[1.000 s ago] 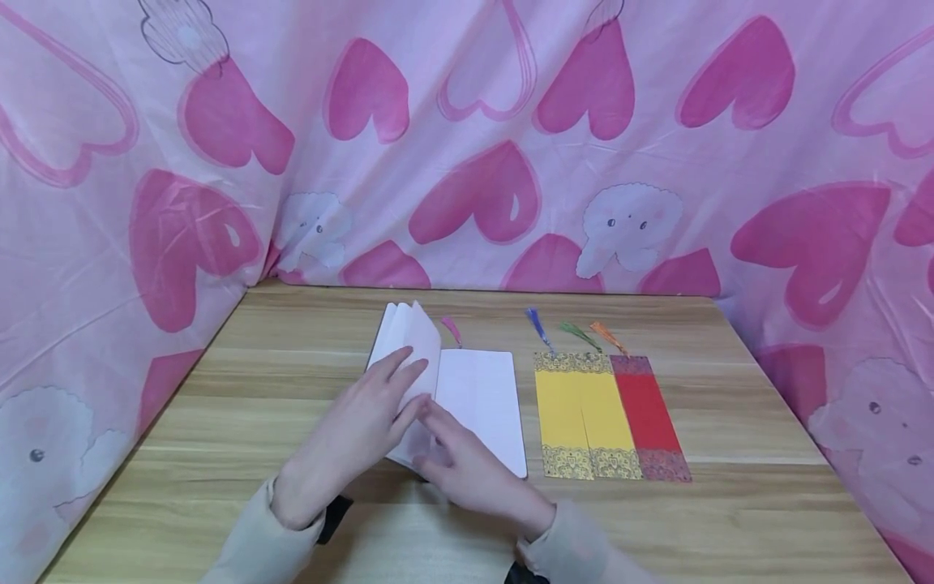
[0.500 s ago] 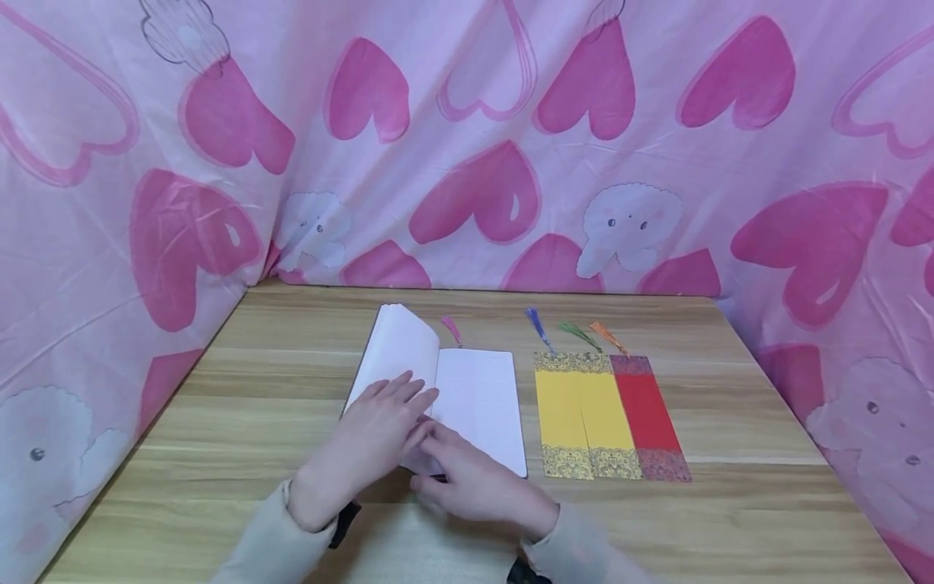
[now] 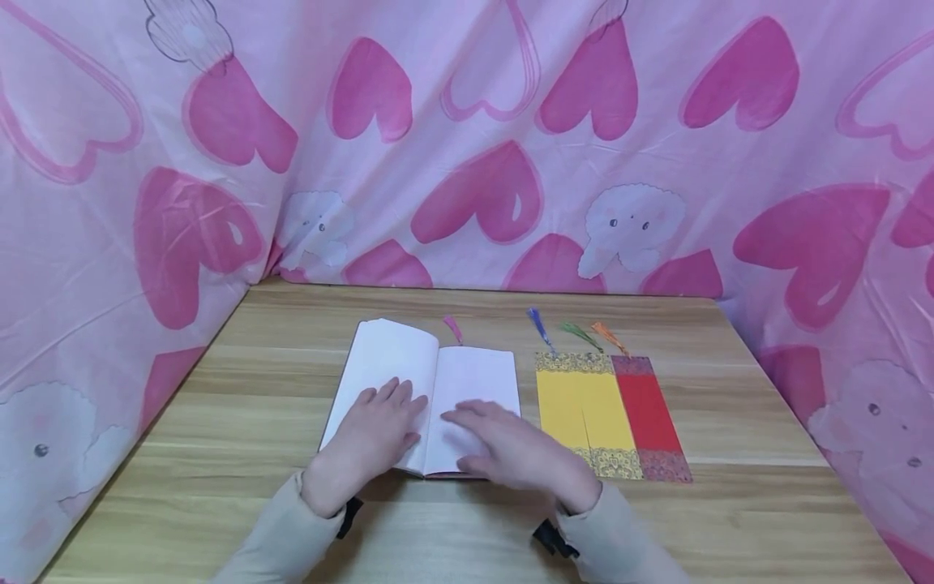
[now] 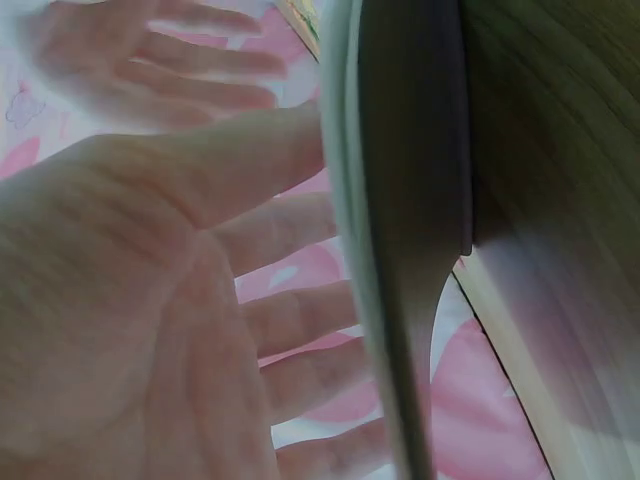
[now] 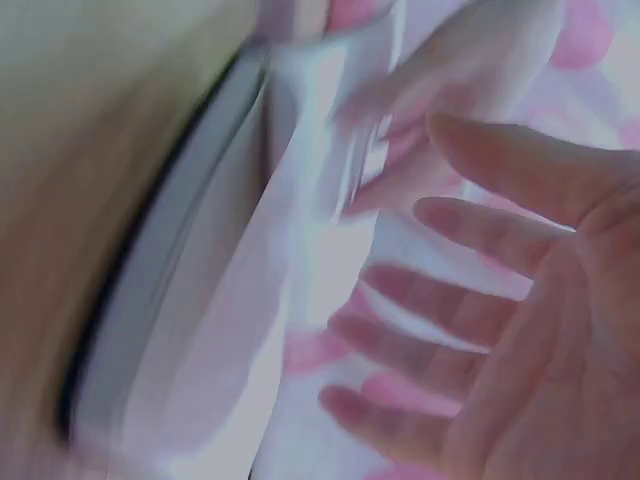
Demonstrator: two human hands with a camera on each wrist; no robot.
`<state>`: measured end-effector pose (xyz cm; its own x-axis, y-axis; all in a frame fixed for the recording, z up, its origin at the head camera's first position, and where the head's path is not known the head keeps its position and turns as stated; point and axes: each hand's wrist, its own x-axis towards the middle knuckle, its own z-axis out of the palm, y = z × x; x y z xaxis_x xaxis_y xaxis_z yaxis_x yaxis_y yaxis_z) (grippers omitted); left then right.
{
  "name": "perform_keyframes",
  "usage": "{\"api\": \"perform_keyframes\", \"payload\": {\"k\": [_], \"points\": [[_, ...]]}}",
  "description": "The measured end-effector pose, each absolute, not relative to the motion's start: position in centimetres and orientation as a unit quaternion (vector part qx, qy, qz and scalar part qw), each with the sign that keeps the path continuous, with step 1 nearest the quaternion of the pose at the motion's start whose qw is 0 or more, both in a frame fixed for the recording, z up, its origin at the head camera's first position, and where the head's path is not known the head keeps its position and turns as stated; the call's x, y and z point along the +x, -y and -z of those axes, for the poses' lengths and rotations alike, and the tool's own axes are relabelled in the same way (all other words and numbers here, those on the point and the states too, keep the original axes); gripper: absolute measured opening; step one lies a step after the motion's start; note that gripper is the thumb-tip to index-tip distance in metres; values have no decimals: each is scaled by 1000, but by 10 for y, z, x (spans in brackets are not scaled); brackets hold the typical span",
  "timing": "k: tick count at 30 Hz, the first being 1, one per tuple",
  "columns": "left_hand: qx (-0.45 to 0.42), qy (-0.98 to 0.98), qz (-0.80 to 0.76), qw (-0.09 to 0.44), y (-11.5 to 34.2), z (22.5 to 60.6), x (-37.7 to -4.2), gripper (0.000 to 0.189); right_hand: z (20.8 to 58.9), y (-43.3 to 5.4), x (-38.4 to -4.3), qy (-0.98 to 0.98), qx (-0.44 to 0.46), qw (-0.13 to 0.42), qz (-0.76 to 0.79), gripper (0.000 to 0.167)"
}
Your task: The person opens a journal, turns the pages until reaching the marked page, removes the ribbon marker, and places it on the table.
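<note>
A notebook (image 3: 390,349) lies open on the table, its blank white pages spread to both sides. My left hand (image 3: 375,426) rests on the left page with fingers straight; in the left wrist view its fingertips (image 4: 345,375) meet the page surface. My right hand (image 3: 511,446) hovers close over the lower right page, fingers extended and holding nothing. In the right wrist view the right hand (image 5: 500,330) is spread beside the notebook's page edges (image 5: 200,300). A pink tassel (image 3: 453,329) sticks out past the top of the right page; whatever it hangs from is hidden.
Two yellow bookmarks (image 3: 584,405) and one red bookmark (image 3: 649,410) with lacy patterned ends lie side by side right of the notebook. Blue (image 3: 538,326), green (image 3: 581,334) and orange tassels (image 3: 610,337) lie above them. A pink heart-print curtain (image 3: 474,195) surrounds the wooden table (image 3: 241,389).
The raised pages have gone over to the left and now lie flatter under my left hand. My right hand has left the notebook's lower middle and moved right, its fingers straightened.
</note>
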<state>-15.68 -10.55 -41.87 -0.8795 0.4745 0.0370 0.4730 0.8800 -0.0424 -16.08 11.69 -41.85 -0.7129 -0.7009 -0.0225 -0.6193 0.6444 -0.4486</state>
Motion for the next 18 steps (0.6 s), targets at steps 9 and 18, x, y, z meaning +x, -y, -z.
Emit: {"api": "perform_keyframes", "payload": {"k": [9, 18], "points": [[-228, 973, -14, 0, 107, 414, -155, 47, 441, -139, -186, -929, -305, 171, 116, 116], [-232, 973, -24, 2, 108, 417, -157, 46, 443, -141, -189, -929, -299, 187, 110, 106]]}}
